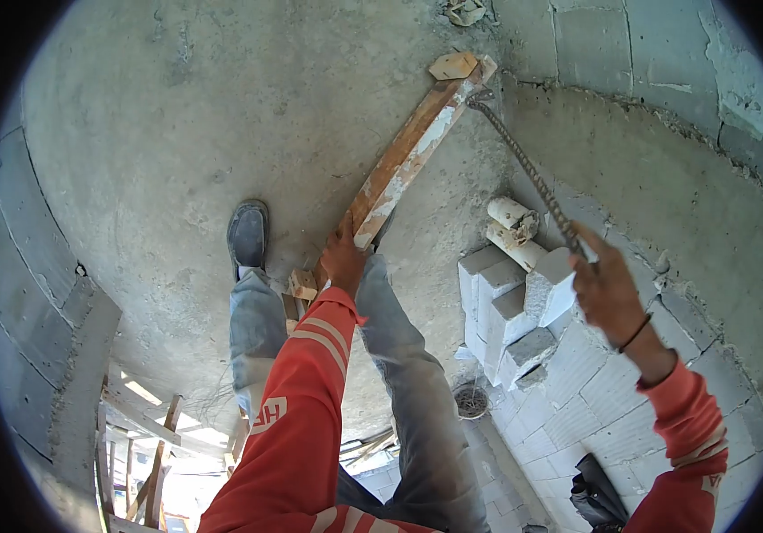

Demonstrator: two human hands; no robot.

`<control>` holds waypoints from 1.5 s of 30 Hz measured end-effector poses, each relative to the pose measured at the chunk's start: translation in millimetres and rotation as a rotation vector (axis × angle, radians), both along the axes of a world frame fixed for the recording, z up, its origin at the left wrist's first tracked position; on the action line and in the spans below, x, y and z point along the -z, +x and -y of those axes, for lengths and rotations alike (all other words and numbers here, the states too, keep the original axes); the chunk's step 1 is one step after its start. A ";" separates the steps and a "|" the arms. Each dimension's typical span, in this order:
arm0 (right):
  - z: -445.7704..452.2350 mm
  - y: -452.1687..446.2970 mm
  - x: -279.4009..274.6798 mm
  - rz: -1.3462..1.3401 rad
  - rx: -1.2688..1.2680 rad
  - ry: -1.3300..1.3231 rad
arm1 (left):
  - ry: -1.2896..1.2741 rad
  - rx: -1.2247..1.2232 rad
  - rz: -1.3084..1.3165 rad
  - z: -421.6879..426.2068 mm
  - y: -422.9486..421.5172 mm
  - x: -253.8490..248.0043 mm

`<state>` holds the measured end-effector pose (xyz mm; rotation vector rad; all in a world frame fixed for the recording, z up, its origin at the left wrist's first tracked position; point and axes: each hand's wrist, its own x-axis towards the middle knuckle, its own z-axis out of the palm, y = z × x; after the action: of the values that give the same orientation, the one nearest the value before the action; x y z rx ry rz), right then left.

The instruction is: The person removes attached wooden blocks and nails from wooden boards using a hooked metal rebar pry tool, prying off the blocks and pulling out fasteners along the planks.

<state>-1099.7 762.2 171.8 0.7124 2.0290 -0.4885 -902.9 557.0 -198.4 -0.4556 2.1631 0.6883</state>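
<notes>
My left hand (343, 258) is wrapped round the near end of a long wooden beam (408, 155), which slants away to the upper right and has white residue along one side. A small wood block (453, 66) sits across its far end. In my right hand (606, 289) is a ribbed metal bar (532, 173), closed in the fingers. The bar's bent far tip touches or lies very near the beam's far end. Another small wood block (303, 284) shows beside my left hand, partly hidden by the sleeve.
Grey blocks (497, 302) are stacked right of my legs, with white cylindrical pieces (515, 222) behind them. Block walls stand left (26, 293) and upper right (666, 44). A round container (471, 401) and a black item (596, 496) lie lower right. Timber frames (155, 462) show lower left.
</notes>
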 end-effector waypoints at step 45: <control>92.4 292.7 73.7 -0.295 0.693 -0.152 | 0.592 -0.538 0.136 -80.3 35.9 -199.0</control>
<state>-806.9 669.8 98.1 1.3111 1.9393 -1.1900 -867.0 637.3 0.5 -0.7364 1.5992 1.4879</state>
